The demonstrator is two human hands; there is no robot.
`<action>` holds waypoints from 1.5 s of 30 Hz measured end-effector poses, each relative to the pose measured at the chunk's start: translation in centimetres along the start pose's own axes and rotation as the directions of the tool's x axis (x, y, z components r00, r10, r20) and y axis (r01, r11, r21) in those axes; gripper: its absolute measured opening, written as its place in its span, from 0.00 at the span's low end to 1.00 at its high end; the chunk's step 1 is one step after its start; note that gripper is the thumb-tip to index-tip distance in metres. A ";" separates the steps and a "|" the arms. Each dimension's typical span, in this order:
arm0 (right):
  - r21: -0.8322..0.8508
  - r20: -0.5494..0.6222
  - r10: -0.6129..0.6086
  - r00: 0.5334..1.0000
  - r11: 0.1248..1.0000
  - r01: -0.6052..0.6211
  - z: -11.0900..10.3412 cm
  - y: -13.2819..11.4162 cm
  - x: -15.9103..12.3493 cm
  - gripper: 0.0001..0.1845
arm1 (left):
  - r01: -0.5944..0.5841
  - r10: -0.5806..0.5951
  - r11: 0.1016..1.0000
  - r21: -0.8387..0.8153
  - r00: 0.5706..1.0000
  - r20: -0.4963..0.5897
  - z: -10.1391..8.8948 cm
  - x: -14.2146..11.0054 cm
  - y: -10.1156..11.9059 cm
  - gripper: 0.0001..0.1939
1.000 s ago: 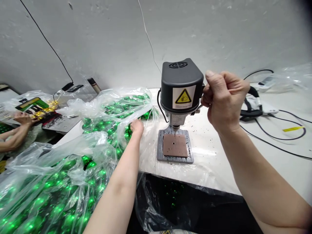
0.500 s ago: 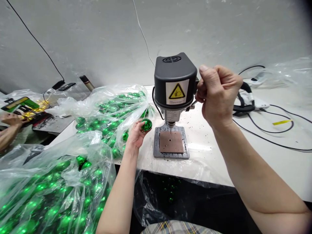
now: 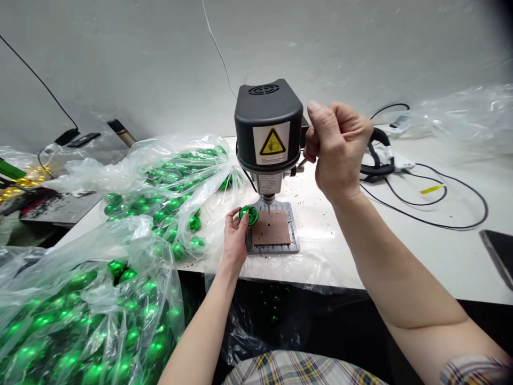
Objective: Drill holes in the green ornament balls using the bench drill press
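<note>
Shiny gold ornaments: lay at the far left edge, just beside a flat green piece that the frame cut off.
Clear plastic bags: two, both filled with glossy green balls; the nearer bag sprawled across the lower left, the farther bag lay on the white tabletop.
Left hand: held one glossy green round ball between thumb and fingers.
Held ball: sat over the left edge of the ridged grey metal base; it was left of the thin drill bit and apart from it.
Brown square board: rested on the base, with a small dark hole near its middle and dark crumbs on it; the bit pointed down above it.
Black-hooded drill press: stood upright, with a yellow triangular warning label on its front.
Right hand: was curled closed around the short metal lever at the press's right side; the fingers hid its end.
Black-and-white strapped device: lay farther right among loose black cables; a dark flat device lay at the right edge.
</note>
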State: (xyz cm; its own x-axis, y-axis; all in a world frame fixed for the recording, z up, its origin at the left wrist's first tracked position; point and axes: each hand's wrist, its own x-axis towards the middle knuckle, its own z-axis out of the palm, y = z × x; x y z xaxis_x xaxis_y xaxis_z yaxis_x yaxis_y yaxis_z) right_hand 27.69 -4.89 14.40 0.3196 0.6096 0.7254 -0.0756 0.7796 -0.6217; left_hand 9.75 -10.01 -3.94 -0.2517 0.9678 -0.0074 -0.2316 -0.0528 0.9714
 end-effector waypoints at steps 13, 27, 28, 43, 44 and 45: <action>0.040 -0.022 -0.009 1.000 0.999 0.009 0.1 -0.2 -0.1 0.29 | -0.083 0.076 0.986 0.145 0.996 0.053 1.2 1.1 -1.7 0.26; 0.006 -0.019 0.002 1.000 1.000 -0.001 0.0 -0.4 -0.3 0.31 | -0.076 0.066 0.992 0.098 0.993 0.101 0.2 2.3 -1.2 0.28; 0.007 -0.021 0.004 1.000 1.000 -0.003 0.0 -0.4 -0.3 0.31 | -0.074 0.065 0.993 0.095 0.994 0.093 0.1 2.3 -1.3 0.27; -0.012 0.003 0.132 0.991 0.991 -0.132 0.5 0.4 1.8 0.31 | -0.210 0.158 0.915 0.344 0.972 0.174 0.6 1.7 -2.7 0.22; -0.008 0.004 0.144 0.990 0.990 -0.144 0.6 0.4 1.9 0.31 | -0.226 0.168 0.896 0.382 0.969 0.181 0.6 1.6 -2.7 0.22; 0.000 0.005 0.153 0.988 0.988 -0.153 0.7 0.3 1.9 0.31 | -0.249 0.183 0.872 0.421 0.964 0.191 0.7 1.5 -2.7 0.23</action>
State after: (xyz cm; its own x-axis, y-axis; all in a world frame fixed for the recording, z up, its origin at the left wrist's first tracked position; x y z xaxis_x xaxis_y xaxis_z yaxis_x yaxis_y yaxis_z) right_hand 27.64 -3.36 15.77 0.2991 0.7228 0.6230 -0.1233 0.6767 -0.7258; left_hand 10.62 -8.28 -6.45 -0.1051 0.9708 0.2158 0.2559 -0.1832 0.9492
